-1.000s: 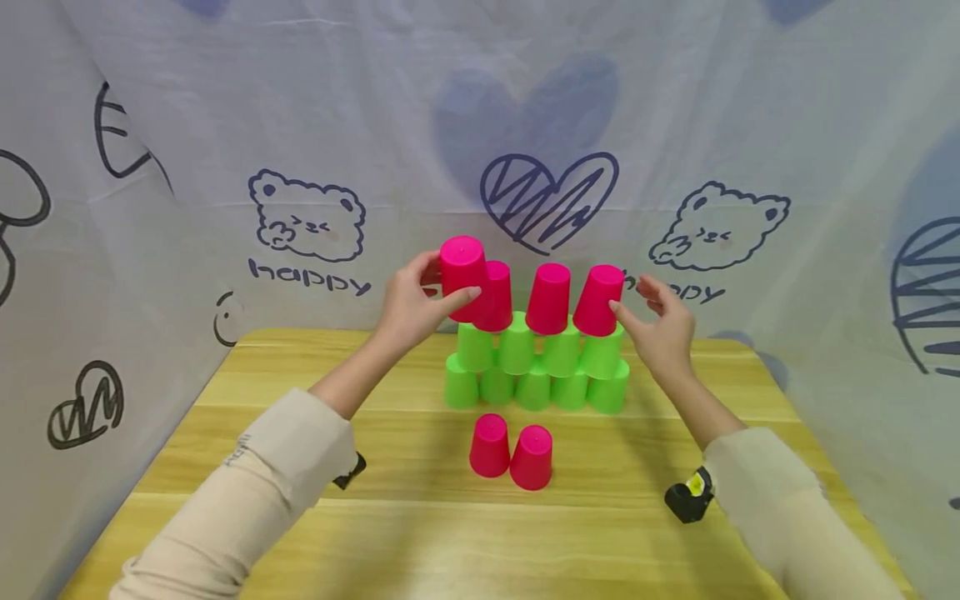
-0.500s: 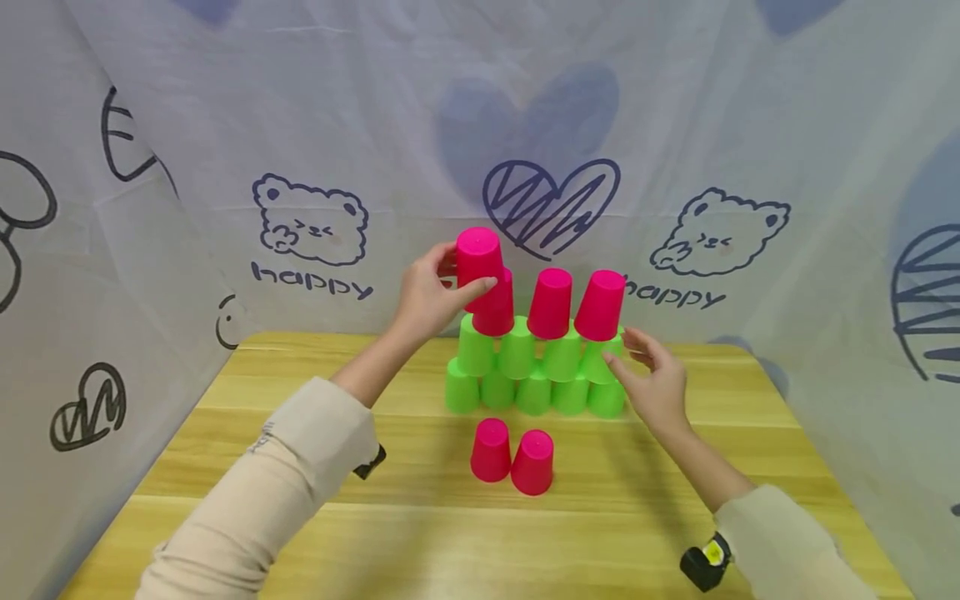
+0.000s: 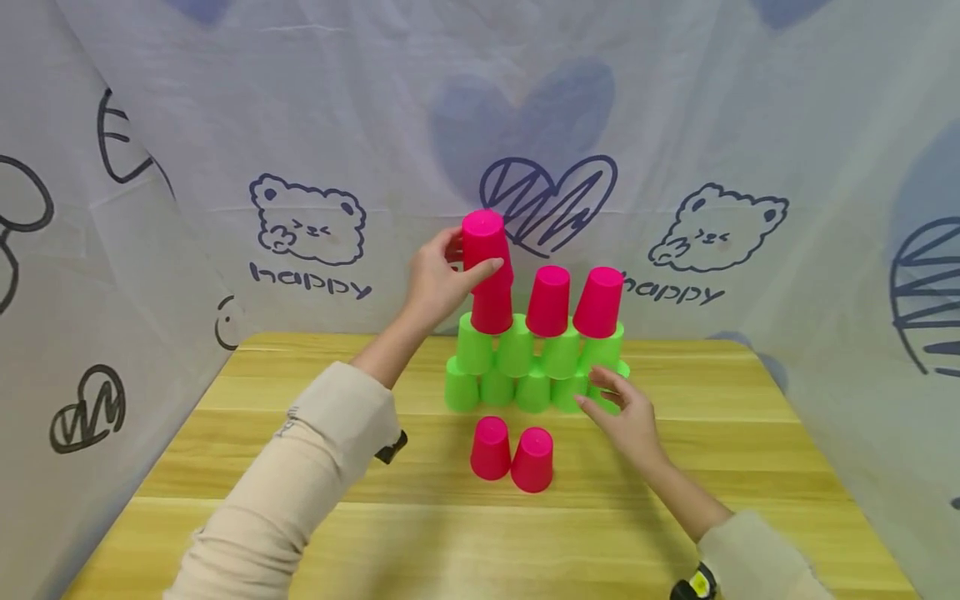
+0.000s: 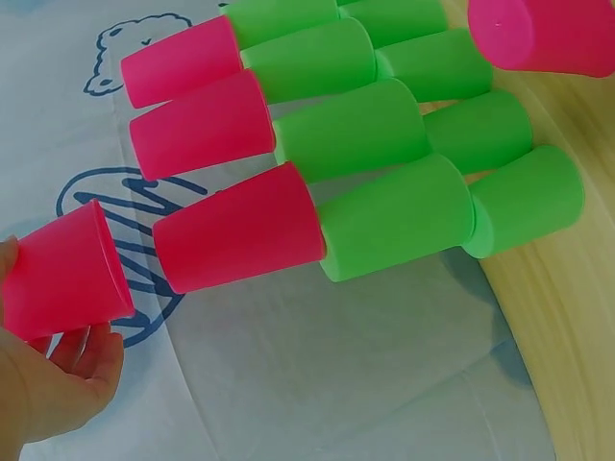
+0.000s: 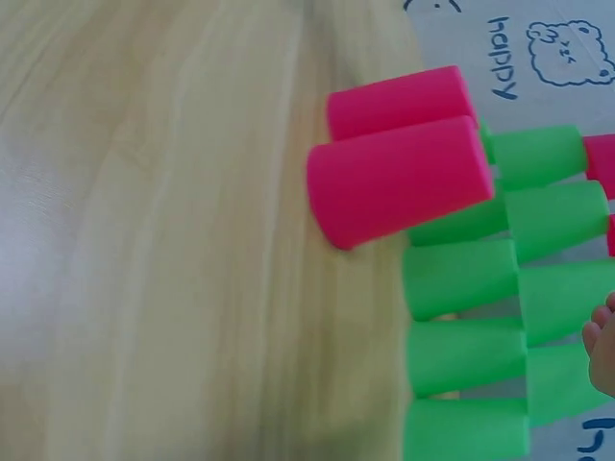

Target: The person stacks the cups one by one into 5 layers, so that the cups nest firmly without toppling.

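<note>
My left hand (image 3: 437, 279) grips an upside-down pink cup (image 3: 482, 237) between thumb and fingers. In the left wrist view a small gap shows between this cup and the left pink cup (image 4: 240, 230) of the row below. That row has three pink cups, including the middle one (image 3: 549, 300) and the right one (image 3: 599, 302), on two tiers of green cups (image 3: 517, 346). Holding nothing, my right hand (image 3: 630, 421) hovers before the stack's lower right with relaxed, parted fingers. Two more pink cups, left (image 3: 491, 448) and right (image 3: 532, 460), stand upside down in front.
The wooden table (image 3: 420, 542) reaches back to a pale cloth (image 3: 405, 100) with bear and heart drawings, hanging close behind the stack. More of the cloth hangs at both sides.
My left hand has carried its pink cup rightward and up, over the left cup of the pink row. My right hand has left the right pink cup and moved down and inward.
</note>
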`<control>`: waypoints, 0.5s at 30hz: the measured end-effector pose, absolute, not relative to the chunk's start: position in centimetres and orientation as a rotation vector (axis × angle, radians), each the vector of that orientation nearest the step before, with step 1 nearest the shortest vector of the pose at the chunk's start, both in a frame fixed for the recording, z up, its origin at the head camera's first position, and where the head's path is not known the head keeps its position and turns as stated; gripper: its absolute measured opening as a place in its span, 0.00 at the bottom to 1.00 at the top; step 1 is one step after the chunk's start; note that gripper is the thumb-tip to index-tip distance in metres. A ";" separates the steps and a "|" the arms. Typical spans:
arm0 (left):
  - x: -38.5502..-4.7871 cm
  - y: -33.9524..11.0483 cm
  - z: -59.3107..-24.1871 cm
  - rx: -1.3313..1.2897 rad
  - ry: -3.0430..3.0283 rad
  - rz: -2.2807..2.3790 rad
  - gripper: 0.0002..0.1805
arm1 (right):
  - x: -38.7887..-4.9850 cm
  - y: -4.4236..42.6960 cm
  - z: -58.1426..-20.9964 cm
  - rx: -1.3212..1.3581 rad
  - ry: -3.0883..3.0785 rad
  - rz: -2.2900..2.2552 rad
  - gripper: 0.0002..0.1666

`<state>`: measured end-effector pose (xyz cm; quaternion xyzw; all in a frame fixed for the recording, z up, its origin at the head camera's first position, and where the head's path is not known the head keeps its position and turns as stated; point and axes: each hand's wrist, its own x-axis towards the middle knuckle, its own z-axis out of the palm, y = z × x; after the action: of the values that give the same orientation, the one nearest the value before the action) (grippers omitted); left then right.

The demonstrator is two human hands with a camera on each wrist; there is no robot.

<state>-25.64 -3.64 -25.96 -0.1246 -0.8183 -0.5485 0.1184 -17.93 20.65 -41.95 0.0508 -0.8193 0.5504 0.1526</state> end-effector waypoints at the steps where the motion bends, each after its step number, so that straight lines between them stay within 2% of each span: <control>1: -25.7 -3.5 -25.9 -0.365 -2.390 -1.604 0.30 | -17.9 20.6 -42.3 0.151 -2.359 1.591 0.30; 9: -26.4 -2.9 -25.7 -0.347 -2.372 -1.592 0.30 | -17.4 19.8 -45.0 0.230 -2.375 1.691 0.28; 15: -26.6 -2.5 -25.6 -0.315 -2.390 -1.588 0.31 | -16.9 19.0 -46.7 0.294 -2.414 1.735 0.31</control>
<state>-26.62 -2.54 -25.60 -0.1082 -0.8213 -0.5455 0.1271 -16.86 18.96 -46.66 0.0980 -0.8056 0.5792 0.0772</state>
